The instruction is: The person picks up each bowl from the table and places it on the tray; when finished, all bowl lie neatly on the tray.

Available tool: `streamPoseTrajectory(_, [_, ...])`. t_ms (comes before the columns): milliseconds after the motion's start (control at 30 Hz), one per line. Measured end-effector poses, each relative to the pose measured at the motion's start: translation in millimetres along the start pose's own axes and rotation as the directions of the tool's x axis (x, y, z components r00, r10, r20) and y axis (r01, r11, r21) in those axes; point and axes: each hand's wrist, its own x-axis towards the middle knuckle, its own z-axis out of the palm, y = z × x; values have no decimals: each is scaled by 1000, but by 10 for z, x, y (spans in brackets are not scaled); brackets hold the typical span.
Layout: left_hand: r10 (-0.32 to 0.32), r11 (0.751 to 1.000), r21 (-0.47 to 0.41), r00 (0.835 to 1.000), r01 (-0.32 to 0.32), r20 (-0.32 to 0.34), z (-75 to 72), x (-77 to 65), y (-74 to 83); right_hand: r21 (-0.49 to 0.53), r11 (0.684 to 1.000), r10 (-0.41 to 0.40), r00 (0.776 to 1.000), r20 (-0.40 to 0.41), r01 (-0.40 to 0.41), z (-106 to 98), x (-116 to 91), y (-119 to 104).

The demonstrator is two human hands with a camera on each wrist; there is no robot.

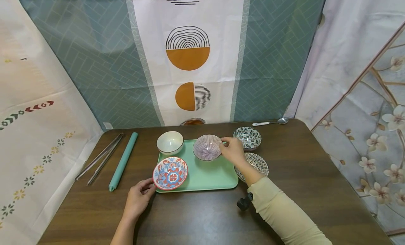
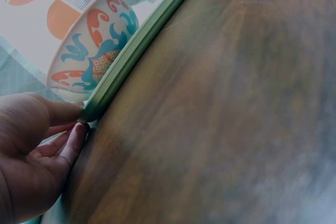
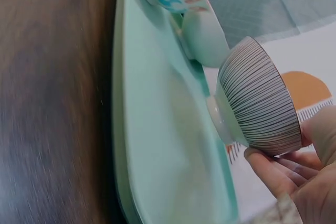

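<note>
A purple-striped bowl [image 1: 207,147] is held by its right rim in my right hand [image 1: 234,150], above the light green tray [image 1: 209,178]. In the right wrist view the striped bowl [image 3: 262,100] is tilted, its foot apart from the tray, with thumb and fingers pinching the rim. My left hand [image 1: 139,195] pinches the tray's near left corner; the left wrist view shows thumb and fingertips at the tray edge [image 2: 118,77]. Right beside those fingers, a red-and-blue patterned bowl [image 1: 171,173] sits on the tray. A white bowl [image 1: 170,143] stands at the tray's far left corner.
Right of the tray are a leaf-patterned bowl [image 1: 248,137] and a dotted-pattern dish [image 1: 257,164], partly behind the right forearm. A spoon [image 1: 270,122] lies at the table's back edge. Metal tongs [image 1: 101,157] and a green stick-like roll [image 1: 123,162] lie to the left.
</note>
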Motion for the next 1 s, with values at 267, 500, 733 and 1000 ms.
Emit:
streamPoseTrajectory(267, [0, 1000, 2, 1000, 0, 3, 17, 4, -8, -6, 998, 68, 995, 71, -68, 218, -8, -45])
streamPoseTrajectory(500, [-9, 1000, 6, 1000, 9, 9, 22, 2, 3, -15, 998, 66, 990, 128, -65, 344, -3, -51])
streamPoseTrajectory(733, [-12, 1000, 7, 1000, 12, 8, 12, 2, -4, -42, 999, 40, 976, 214, -32, 370, -4, -49])
streamPoseTrajectory(1000, [-19, 1000, 12, 1000, 18, 7, -1, 1, 6, -36, 999, 40, 954, 299, -30, 224, -29, -91])
